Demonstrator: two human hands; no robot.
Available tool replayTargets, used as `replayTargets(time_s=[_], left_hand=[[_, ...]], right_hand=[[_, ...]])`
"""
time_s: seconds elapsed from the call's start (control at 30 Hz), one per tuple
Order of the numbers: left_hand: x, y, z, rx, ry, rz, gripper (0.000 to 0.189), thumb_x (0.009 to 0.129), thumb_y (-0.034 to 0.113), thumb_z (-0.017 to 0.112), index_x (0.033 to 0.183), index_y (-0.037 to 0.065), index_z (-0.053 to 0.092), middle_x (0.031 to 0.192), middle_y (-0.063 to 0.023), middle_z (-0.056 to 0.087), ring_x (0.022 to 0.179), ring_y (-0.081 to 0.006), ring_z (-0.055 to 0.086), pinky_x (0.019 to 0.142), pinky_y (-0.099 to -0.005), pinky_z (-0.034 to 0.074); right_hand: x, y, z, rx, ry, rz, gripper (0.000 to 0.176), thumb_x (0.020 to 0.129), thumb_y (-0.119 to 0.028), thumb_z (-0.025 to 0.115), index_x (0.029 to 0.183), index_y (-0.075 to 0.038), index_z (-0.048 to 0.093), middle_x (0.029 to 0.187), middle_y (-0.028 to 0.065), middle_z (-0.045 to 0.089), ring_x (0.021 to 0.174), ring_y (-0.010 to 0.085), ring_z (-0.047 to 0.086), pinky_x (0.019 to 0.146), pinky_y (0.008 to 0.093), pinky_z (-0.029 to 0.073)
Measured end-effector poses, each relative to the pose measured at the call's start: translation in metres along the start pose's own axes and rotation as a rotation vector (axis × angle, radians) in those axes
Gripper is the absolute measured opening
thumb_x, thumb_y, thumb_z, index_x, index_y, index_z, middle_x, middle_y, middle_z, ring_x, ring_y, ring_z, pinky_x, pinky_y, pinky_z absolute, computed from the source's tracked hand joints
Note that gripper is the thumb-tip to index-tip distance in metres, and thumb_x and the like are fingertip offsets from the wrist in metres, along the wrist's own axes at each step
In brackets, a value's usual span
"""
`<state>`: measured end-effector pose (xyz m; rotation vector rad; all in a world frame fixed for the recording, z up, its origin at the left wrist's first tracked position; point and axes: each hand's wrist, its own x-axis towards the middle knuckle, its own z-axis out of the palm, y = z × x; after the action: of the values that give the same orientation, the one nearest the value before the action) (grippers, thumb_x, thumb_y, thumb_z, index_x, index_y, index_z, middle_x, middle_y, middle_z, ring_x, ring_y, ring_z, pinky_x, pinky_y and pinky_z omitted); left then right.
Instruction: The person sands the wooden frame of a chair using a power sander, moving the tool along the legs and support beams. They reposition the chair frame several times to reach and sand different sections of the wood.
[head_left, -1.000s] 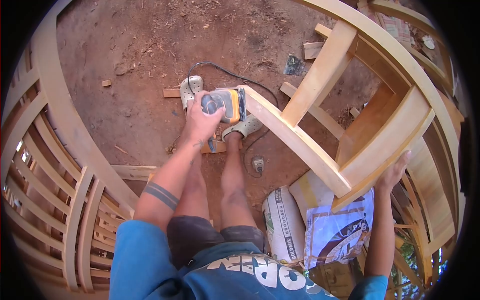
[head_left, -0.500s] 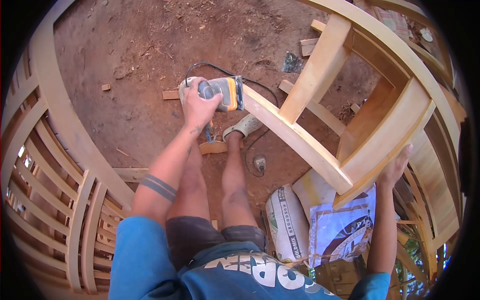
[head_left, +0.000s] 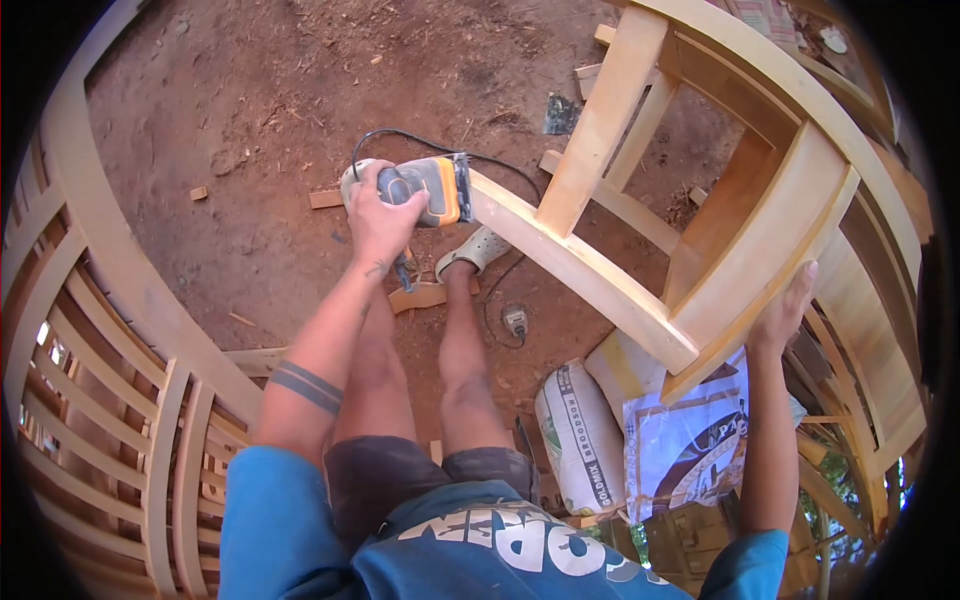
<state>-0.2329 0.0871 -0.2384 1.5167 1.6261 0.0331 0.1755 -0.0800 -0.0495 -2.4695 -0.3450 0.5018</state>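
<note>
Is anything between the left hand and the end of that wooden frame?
Yes, the yellow and grey sander. The left hand holds it, right at the end of the wooden frame. I can see nothing else between them.

On my feed, a person wears a blue short-sleeved T-shirt with white lettering, dark shorts and pale perforated clogs; dark tattooed bands mark the left forearm.

"GOLDMIX" and "BROODSOW" run down the white sack near you; "PA" shows on the printed sack beside it. Your shirt's white lettering is only partly legible.
</note>
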Motion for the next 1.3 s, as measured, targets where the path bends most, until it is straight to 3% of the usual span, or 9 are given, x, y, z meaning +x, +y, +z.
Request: replayTargets(time_s=[0.2, 0.33, 0.37, 0.6, 0.67, 0.7, 0.8, 1.07, 1.3], left_hand=[[-0.058, 0.048, 0.002, -0.008, -0.105, 0.089, 0.058, 0.074, 0.022, 0.083, 0.125, 0.009, 0.057, 0.115, -0.0201, 0.058, 0.107, -0.0377, 0.063, 0.095, -0.0443, 0.051], [-0.108, 0.086, 0.018, -0.056, -0.090, 0.293, 0.060, 0.071, 0.016, 0.083, 0.124, 0.011, 0.056, 0.114, -0.0200, 0.052, 0.100, -0.0373, 0.061, 0.086, -0.0456, 0.053], [-0.119, 0.095, 0.020, -0.074, -0.098, 0.307, 0.061, 0.070, 0.015, 0.084, 0.124, 0.011, 0.055, 0.114, -0.0203, 0.052, 0.099, -0.0374, 0.061, 0.085, -0.0455, 0.054], [-0.179, 0.149, 0.031, -0.101, -0.132, 0.454, 0.063, 0.067, 0.012, 0.084, 0.123, 0.014, 0.055, 0.113, -0.0206, 0.052, 0.099, -0.0393, 0.060, 0.083, -0.0462, 0.054], [-0.195, 0.167, 0.032, -0.109, -0.136, 0.506, 0.063, 0.067, 0.012, 0.084, 0.123, 0.014, 0.056, 0.115, -0.0207, 0.052, 0.101, -0.0385, 0.059, 0.084, -0.0463, 0.053], [-0.204, 0.174, 0.033, -0.112, -0.172, 0.483, 0.062, 0.066, 0.014, 0.084, 0.122, 0.020, 0.059, 0.118, -0.0190, 0.049, 0.101, -0.0401, 0.055, 0.079, -0.0496, 0.053], [-0.222, 0.191, 0.038, -0.115, -0.166, 0.543, 0.065, 0.064, 0.010, 0.085, 0.123, 0.014, 0.057, 0.116, -0.0208, 0.052, 0.103, -0.0380, 0.056, 0.085, -0.0459, 0.050], [-0.242, 0.208, 0.043, -0.125, -0.143, 0.526, 0.065, 0.065, 0.010, 0.085, 0.123, 0.013, 0.057, 0.115, -0.0205, 0.051, 0.104, -0.0385, 0.055, 0.086, -0.0464, 0.050], [-0.217, 0.178, 0.038, -0.100, -0.097, 0.425, 0.063, 0.068, 0.012, 0.085, 0.123, 0.012, 0.056, 0.114, -0.0209, 0.052, 0.103, -0.0387, 0.057, 0.087, -0.0452, 0.051]], right_hand=[[0.002, 0.008, -0.003, 0.055, -0.063, -0.025, 0.058, 0.110, -0.049, 0.031, 0.133, 0.001, 0.052, 0.119, 0.0093, 0.060, 0.108, 0.0175, 0.057, 0.096, 0.0315, 0.046], [0.003, 0.010, 0.001, 0.065, -0.047, -0.100, 0.056, 0.110, -0.047, 0.033, 0.133, 0.001, 0.052, 0.115, 0.0081, 0.060, 0.106, 0.0158, 0.056, 0.096, 0.0311, 0.045], [0.004, 0.012, 0.003, 0.084, -0.033, -0.106, 0.059, 0.110, -0.049, 0.030, 0.134, 0.000, 0.052, 0.117, 0.0109, 0.063, 0.105, 0.0180, 0.062, 0.093, 0.0309, 0.051], [0.000, -0.002, 0.010, -0.027, 0.001, -0.268, 0.057, 0.110, -0.044, 0.036, 0.138, 0.003, 0.051, 0.126, 0.0133, 0.060, 0.115, 0.0185, 0.056, 0.103, 0.0332, 0.042], [-0.001, -0.003, 0.013, 0.047, 0.000, -0.215, 0.060, 0.109, -0.045, 0.039, 0.139, 0.006, 0.049, 0.130, 0.0162, 0.059, 0.118, 0.0206, 0.056, 0.105, 0.0343, 0.042], [0.000, -0.005, 0.015, 0.071, 0.002, -0.237, 0.060, 0.109, -0.045, 0.040, 0.139, 0.006, 0.049, 0.130, 0.0166, 0.059, 0.118, 0.0211, 0.056, 0.104, 0.0347, 0.042], [0.000, -0.006, 0.014, 0.092, 0.012, -0.239, 0.062, 0.108, -0.046, 0.042, 0.140, 0.007, 0.048, 0.131, 0.0191, 0.059, 0.119, 0.0238, 0.057, 0.104, 0.0360, 0.043], [0.002, 0.001, 0.021, 0.092, 0.084, -0.244, 0.065, 0.106, -0.047, 0.046, 0.142, 0.008, 0.047, 0.137, 0.0233, 0.056, 0.125, 0.0284, 0.055, 0.108, 0.0386, 0.041], [0.002, -0.001, 0.016, 0.120, 0.040, -0.228, 0.064, 0.106, -0.046, 0.045, 0.142, 0.007, 0.048, 0.136, 0.0220, 0.057, 0.123, 0.0264, 0.056, 0.107, 0.0375, 0.042]])
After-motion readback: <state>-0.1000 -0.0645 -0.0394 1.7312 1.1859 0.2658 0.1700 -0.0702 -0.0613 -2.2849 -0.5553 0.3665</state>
